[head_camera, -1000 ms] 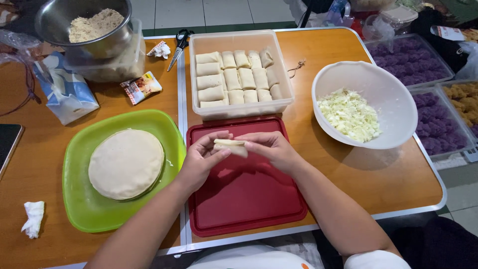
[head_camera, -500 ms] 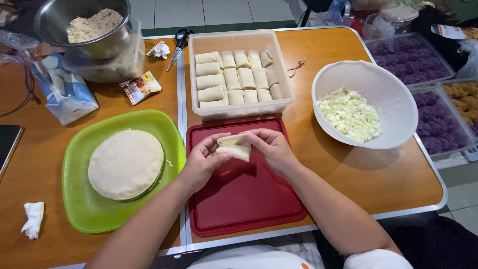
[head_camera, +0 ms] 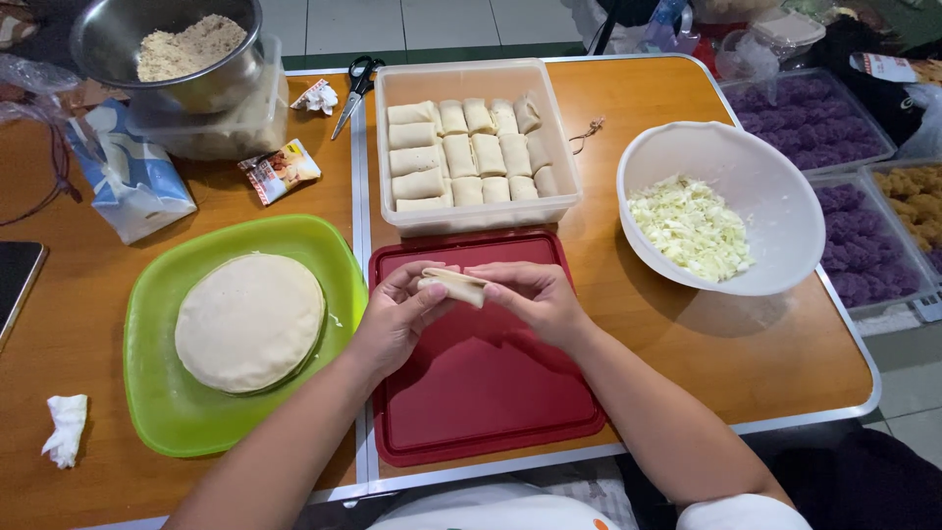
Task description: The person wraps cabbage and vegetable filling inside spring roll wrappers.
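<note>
Near the middle of the frame, both hands held one small wrapped roll [head_camera: 453,286] just above the upper edge of the red tray [head_camera: 481,393]. The left hand [head_camera: 397,319] pinched its left end between thumb and fingers, and the right hand [head_camera: 530,299] pinched the right end in the same way; both grips were closed on the pale wrapper. The roll looked nearly closed, so I judged that the step in hand was the folding and sealing of it. To do this well, the grip should stay light and even, so the thin wrapper does not tear and the filling does not come out at the ends. The ends should be tucked flat, like the finished rolls in the clear container [head_camera: 475,147] above the tray. The stack of round wrappers [head_camera: 249,320] lay on the green plate [head_camera: 157,412] at the left, and the white bowl of shredded filling [head_camera: 721,206] stood at the right.
</note>
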